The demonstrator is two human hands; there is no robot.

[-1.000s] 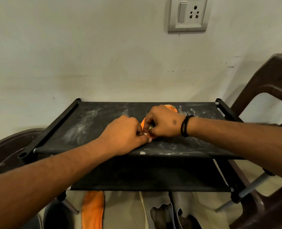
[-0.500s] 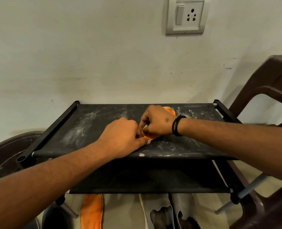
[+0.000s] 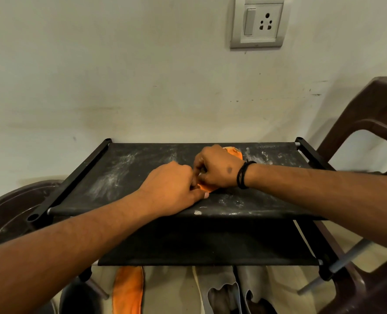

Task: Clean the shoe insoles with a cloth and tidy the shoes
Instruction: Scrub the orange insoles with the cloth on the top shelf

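Two fabric shelves make up the black rack [image 3: 142, 177], the lower one nearest, with a second orange insole [image 3: 127, 288] and shoes [image 3: 224, 293] on the floor beneath. On the dusty top shelf, the left hand [image 3: 172, 189] and right hand [image 3: 217, 168] both pinch an orange insole [image 3: 234, 152] with curled fingers. Bare shelf lies left of the hands. A brown chair [image 3: 369, 123] crowds the right edge; the wall carries a switch socket [image 3: 259, 22].
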